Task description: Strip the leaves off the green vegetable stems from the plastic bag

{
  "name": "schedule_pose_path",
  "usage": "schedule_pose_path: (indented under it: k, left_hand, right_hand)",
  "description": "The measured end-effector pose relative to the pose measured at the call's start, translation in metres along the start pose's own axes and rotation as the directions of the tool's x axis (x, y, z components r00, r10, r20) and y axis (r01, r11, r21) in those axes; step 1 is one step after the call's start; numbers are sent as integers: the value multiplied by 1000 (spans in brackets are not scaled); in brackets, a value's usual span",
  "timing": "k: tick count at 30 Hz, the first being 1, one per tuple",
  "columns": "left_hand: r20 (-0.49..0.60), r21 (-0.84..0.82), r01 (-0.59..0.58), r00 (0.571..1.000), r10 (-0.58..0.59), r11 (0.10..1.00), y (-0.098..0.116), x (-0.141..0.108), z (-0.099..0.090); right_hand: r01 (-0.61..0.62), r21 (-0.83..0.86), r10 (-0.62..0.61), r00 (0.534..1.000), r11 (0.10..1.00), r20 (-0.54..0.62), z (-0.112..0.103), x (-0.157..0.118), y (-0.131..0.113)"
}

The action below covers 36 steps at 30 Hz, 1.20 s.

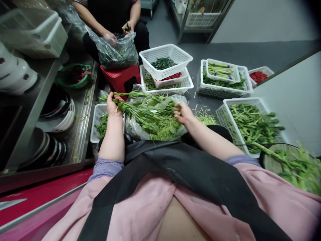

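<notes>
My left hand [114,103] is closed round the stems of long leafy greens [145,112], which stretch to the right across my lap. At their right end, my right hand [183,113] is curled up beside the leaves, and what its fingers hold, if anything, is hidden. Under the greens, an open clear plastic bag [136,129] is filled with more greens and pale green trimmings [163,132]. A white basket [94,129] with cut leafy greens stands just left of the bag, partly behind my left forearm.
Opposite, a co-worker handles a plastic bag [117,53] on a red stool [122,75]. Stacked white baskets [167,60] hold green and red peppers. To the right are baskets of asparagus [220,71] and thick green stalks [255,124]. A metal shelf [82,134] with bowls stands left.
</notes>
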State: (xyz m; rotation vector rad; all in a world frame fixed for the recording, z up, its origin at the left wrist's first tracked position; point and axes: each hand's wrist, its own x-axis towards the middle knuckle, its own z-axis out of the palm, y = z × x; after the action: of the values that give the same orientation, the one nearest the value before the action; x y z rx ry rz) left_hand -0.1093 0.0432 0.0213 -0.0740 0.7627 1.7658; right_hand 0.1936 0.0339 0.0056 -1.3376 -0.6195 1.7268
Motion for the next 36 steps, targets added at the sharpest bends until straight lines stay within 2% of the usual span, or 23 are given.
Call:
schedule_pose_path:
  k: [1,2,3,4,6,8,9,12,16,20,22,24,26,29,31,33,34,36]
  left_hand:
    - [-17,-3,-3,1000,3,1000,1,-1,1]
    - [-31,-1,-4,1000,4,1000,2,-3,1]
    - [-42,1,-2,999,2,1000,2,-4,2]
    - [-50,1,1,999,-1,1000,1,-5,3]
    - [-51,-10,16,999,-17,1000,-1,-8,5]
    - [-42,-11,32,999,-32,999,-3,-10,8]
    - [-36,-4,42,998,-42,999,-4,-11,9]
    - [-31,18,65,997,-64,998,-7,-13,10]
    - [-32,24,56,998,-55,998,-9,-12,8]
    - [-27,62,39,999,-37,997,-8,-9,5]
    - [-34,72,34,999,-32,997,-8,-9,5]
    - [-38,77,29,999,-26,997,-8,-11,5]
    - [-29,98,24,999,-21,995,-10,-13,5]
    - [-1,133,17,1000,-18,991,-11,-15,5]
    - [-22,111,-1,1000,3,994,-8,-13,4]
    - [-75,72,-41,996,47,997,-3,-9,3]
    - [-92,65,-62,993,68,996,-1,-8,2]
    - [-85,78,-72,993,78,994,2,-8,2]
  right_hand:
    - [10,75,-3,996,997,-85,-10,2,-5]
    - [21,121,-6,993,992,-121,-18,3,-10]
    - [27,134,-14,995,991,-102,-23,2,-17]
    - [25,117,-21,999,993,-34,-26,-1,-23]
    - [9,3,-10,982,1000,190,-22,-11,-34]
    - [2,-156,59,920,988,387,-9,-22,-41]
    - [6,-226,99,888,974,450,-1,-27,-43]
    - [47,-354,163,826,934,539,15,-35,-45]
    - [132,-388,136,795,912,591,16,-33,-45]
    - [97,-425,202,772,900,602,11,-28,-42]
    - [122,-414,174,775,902,607,11,-28,-38]
    - [198,-355,59,799,913,598,13,-27,-34]
    - [288,-252,-110,830,924,546,13,-25,-31]
    - [399,-63,-350,861,915,368,4,-16,-33]
    - [455,15,-445,864,890,235,-12,-4,-35]
    - [486,-15,-479,866,874,146,-30,11,-30]
    - [479,-81,-467,875,874,131,-37,19,-23]
    - [393,-321,-357,919,862,168,-45,33,0]
